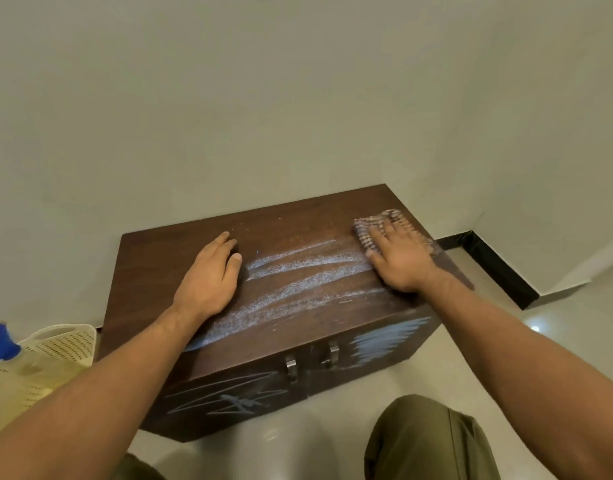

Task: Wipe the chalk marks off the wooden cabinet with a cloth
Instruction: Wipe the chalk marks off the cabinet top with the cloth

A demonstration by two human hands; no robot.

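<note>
A low dark wooden cabinet [152,271] stands against the wall. Smeared white chalk marks [298,282] streak across its top, and more chalk scribbles [225,400] cover its two front doors. My right hand [398,258] presses flat on a striped brown cloth [371,226] near the top's right rear corner, fingers straight. My left hand [208,275] rests flat on the cabinet top at the left, beside the streaks, holding nothing.
A cream perforated plastic basket [56,344] sits on the floor at the left, with a blue spray bottle top [0,344] beside it. Two metal handles [312,358] stick out from the doors. My knee [422,441] is in front of the cabinet. A black skirting board [495,265] runs along the right wall.
</note>
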